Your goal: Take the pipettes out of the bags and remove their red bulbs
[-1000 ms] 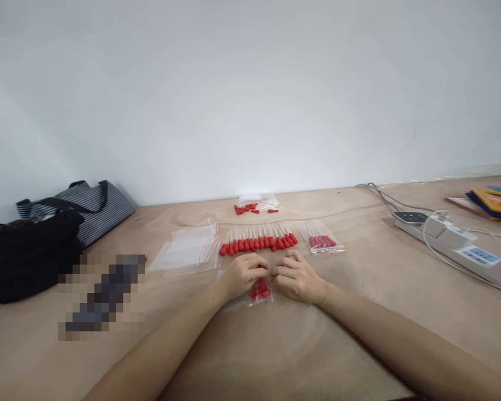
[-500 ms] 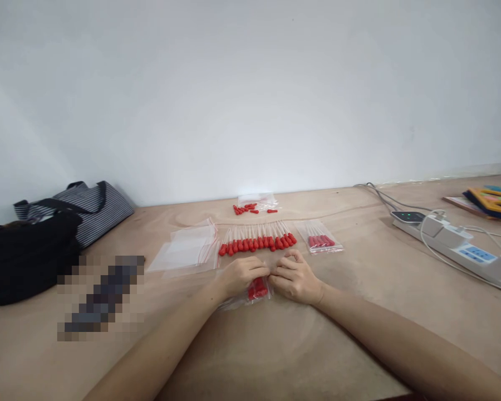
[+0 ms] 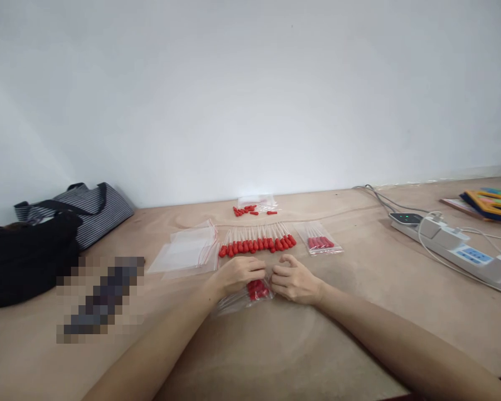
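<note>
A clear zip-lock bag (image 3: 236, 302) with several red-bulbed droppers (image 3: 258, 290) inside lies on the table before me. My left hand (image 3: 241, 274) lies over the bag's upper side, fingers curled onto it. At the bag's right edge, my right hand (image 3: 294, 282) has its fingers bent and pinched on the plastic. Just beyond the hands, a row of droppers (image 3: 259, 244) is laid side by side, red bulbs toward me and pale stems pointing away. A filled zip-lock bag (image 3: 319, 238) lies to the right of that row.
Flat zip-lock bags (image 3: 186, 248) are stacked left of the row. Loose red bulbs (image 3: 244, 210) and another clear bag (image 3: 256, 200) sit near the wall. On the right are a power strip (image 3: 455, 248) and colourful books (image 3: 492, 203); a striped bag (image 3: 102, 214) and black bag (image 3: 29, 262) stand left.
The bag in my hands has turned slightly and more of its clear part shows at the lower left. My right hand has shifted a little away from my left.
</note>
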A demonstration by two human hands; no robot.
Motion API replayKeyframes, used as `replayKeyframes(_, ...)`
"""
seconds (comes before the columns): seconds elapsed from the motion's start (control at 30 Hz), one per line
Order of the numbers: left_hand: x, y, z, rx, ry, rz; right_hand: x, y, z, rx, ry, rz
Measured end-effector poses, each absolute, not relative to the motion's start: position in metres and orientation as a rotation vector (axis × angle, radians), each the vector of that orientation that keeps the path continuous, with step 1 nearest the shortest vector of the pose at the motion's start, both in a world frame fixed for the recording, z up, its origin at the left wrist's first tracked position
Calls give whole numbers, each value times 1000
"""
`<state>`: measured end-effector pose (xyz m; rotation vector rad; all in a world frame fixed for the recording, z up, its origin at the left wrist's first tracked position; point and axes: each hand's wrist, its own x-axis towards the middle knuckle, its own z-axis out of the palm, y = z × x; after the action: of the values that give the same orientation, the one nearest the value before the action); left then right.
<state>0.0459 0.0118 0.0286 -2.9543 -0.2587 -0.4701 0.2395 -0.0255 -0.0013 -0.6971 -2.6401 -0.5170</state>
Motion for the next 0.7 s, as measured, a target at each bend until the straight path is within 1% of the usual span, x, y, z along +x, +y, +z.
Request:
replayKeyframes(0.13,35,3,27,-2994,-579,-561,249,-24,2,-629,-2543,-560)
replayKeyframes(0.2,26,-10,25,-3009,-836,-582,253,-26,4,-696,-2517,-410)
replayKeyframes(0.3,13,-32,21,-3101,-1134,-442,256,-29,6,-783,-2481,-35)
replayKeyframes(0.37,8,-42,21,-3148,-1197,-328,254,-28,5,-789,-2415,171)
replayKeyframes(0.43,7,-46,21,-3164,-1231,-263,250,-27,3,-787,-2345,300)
replayKeyframes(0.7,14,-36,21,-3160,-1247,-290,247,-28,1,-861,-2231,630)
